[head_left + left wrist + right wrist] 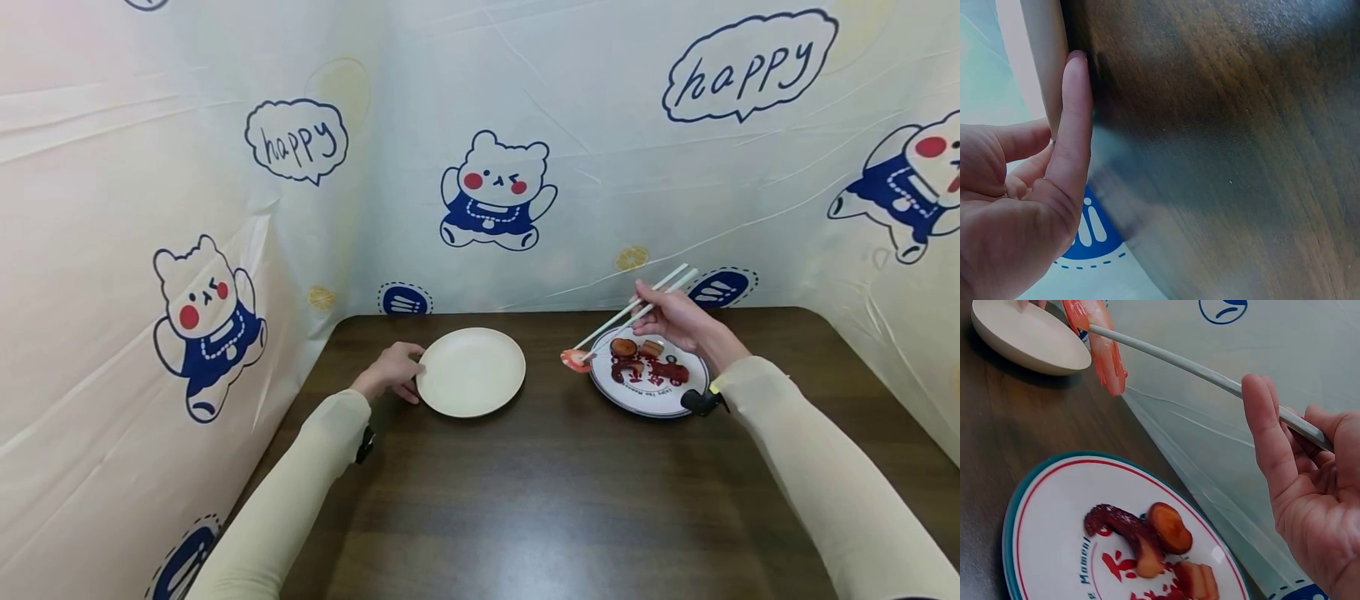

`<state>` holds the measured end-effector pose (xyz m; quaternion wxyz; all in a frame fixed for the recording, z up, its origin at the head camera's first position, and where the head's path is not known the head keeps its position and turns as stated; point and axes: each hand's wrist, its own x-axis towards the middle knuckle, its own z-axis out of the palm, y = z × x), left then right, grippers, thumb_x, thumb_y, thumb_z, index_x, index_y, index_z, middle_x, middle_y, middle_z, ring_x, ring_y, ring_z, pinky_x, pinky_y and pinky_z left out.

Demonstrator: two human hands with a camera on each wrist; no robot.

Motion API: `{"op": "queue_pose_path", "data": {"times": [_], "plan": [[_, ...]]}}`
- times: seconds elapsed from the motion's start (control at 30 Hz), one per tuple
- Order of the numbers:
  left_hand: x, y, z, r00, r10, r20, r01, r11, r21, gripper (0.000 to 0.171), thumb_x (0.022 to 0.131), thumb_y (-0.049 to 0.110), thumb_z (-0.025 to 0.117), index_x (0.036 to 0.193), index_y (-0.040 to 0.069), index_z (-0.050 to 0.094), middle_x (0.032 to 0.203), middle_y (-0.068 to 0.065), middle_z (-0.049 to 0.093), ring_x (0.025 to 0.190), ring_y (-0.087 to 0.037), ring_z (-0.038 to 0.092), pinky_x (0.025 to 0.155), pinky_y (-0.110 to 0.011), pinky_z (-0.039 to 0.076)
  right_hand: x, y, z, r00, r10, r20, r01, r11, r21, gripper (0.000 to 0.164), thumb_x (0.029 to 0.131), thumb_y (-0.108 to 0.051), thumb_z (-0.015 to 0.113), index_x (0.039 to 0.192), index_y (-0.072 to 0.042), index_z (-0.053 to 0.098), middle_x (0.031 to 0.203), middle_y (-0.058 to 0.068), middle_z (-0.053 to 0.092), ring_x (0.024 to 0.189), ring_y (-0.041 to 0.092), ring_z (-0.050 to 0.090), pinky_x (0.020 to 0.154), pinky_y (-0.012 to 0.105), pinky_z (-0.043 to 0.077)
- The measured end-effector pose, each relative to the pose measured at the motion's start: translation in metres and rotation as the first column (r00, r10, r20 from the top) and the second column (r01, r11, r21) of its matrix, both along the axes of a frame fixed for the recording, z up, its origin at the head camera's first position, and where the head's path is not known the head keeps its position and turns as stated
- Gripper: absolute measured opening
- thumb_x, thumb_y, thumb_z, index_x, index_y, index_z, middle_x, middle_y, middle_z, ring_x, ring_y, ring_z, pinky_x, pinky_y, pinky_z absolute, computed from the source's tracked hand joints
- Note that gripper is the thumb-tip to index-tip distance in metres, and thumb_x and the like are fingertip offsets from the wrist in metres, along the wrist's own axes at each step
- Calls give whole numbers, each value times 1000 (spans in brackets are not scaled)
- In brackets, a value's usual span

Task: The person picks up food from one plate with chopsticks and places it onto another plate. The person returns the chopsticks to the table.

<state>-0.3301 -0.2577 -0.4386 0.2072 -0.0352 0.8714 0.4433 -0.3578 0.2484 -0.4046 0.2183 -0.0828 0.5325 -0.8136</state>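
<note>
The shrimp (pixel 576 360) is at the tips of the chopsticks (pixel 1172 359), above the table (pixel 495 517) and just beside the left edge of the printed plate (pixel 645 408). Your right hand (pixel 671 319) has its fingers closed around the sticks on their upper half, while your left hand (pixel 395 368) pinches the near side of the cream plate (pixel 472 372), one finger lying along the outside of its rim.

Expect the shrimp to be very light, so its weight should hardly trouble you. Its glossy skin looks slick, and the curved body gives two narrow sticks little flat surface, so it may roll or swing if you squeeze unevenly. You can't tell from here whether it is real or moulded; treat it as slightly springy and easily dented. The best hold is probably across the thick middle, with a stick on either side and light, even pressure; the thin end would make a poor grip. In the right wrist view the body hangs down from the stick's tip, which suggests a hold well off its balance point, so turning your wrist sharply could work it loose.
</note>
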Motion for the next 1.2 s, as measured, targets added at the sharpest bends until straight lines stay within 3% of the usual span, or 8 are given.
{"op": "queue_pose_path", "data": {"times": [0.2,1.2], "plan": [[2,0,0,1000,0,4,0,1000,-2,44,108,3,51,151,-3,47,98,-25,68,67,-28,74,65,-44,67,-1,-13,-4,1000,-14,27,14,1000,-2,40,114,-28,45,97,1,66,80,14,70,63,23,74,65,32,66],[-1,-1,4,1000,-7,23,8,1000,-29,45,109,6,52,153,-2,45,105,-25,67,72,-30,74,66,-41,67,-14,-58,-11,999,-33,8,33,999,38,39,115,-27,45,93,-1,65,78,12,67,61,21,72,65,33,66]]}}
